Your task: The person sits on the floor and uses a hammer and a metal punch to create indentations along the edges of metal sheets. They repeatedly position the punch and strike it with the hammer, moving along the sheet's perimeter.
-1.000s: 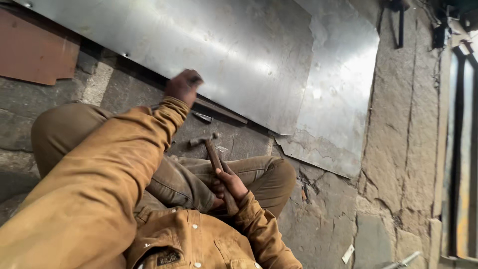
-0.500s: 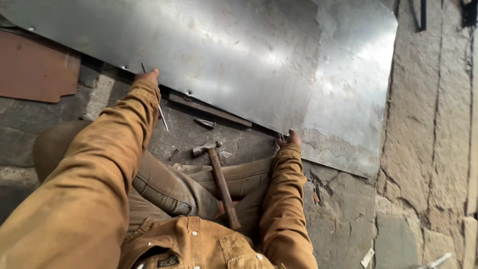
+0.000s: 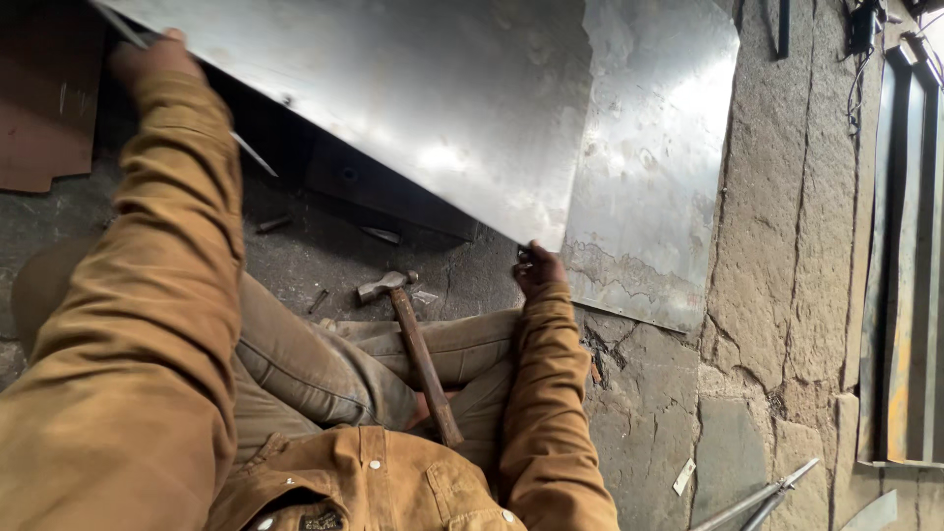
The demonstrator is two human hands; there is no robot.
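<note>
The top metal sheet (image 3: 413, 108) now stands tilted off the stone floor (image 3: 649, 413): half a second ago its near edge lay almost flat along the ground, and a dark gap has since opened beneath it, showing a dark flat piece (image 3: 383, 187) underneath. It has come apart from the second sheet (image 3: 659, 167), which lies flat to the right against the stone. So the lift looks well under way, the sheet's weight now carried by both hands rather than the floor.

The left hand (image 3: 147, 54) is up at the far left edge, arm stretched long, fingers closed over the sheet's rim (a thin rod (image 3: 251, 152) pokes out below the wrist; whether the hand grips it too, I cannot tell). The right hand (image 3: 536, 270) is curled shut on the sheet's near corner, forearm bent close to the body.

The hammer (image 3: 413, 344) rests untouched across the person's lap, head towards the sheet. Small metal bits (image 3: 317, 300) lie on the floor nearby.
</note>
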